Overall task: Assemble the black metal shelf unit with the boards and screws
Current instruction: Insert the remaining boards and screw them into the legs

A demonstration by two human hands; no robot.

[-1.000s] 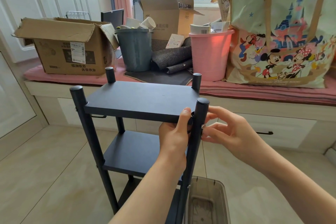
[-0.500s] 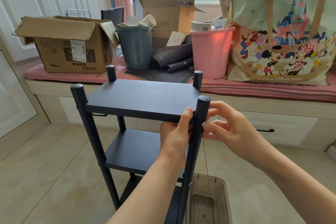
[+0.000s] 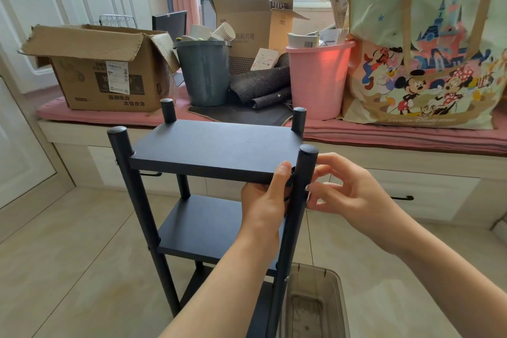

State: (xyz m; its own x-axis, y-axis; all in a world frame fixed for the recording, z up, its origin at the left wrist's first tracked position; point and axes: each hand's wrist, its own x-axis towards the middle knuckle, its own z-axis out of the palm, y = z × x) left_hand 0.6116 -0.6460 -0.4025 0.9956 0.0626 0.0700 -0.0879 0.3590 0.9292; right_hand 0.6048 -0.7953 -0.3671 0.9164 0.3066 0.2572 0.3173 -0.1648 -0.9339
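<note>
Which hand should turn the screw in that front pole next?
Probably the right hand: its fingertips already pinch at the screw on the front pole. The left hand is busy steadying the top board.

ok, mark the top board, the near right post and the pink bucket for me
top board (image 3: 216,145): head view, middle of its upper face.
near right post (image 3: 306,163): head view, upper shaft just below the cap.
pink bucket (image 3: 318,82): head view, front wall.
</note>
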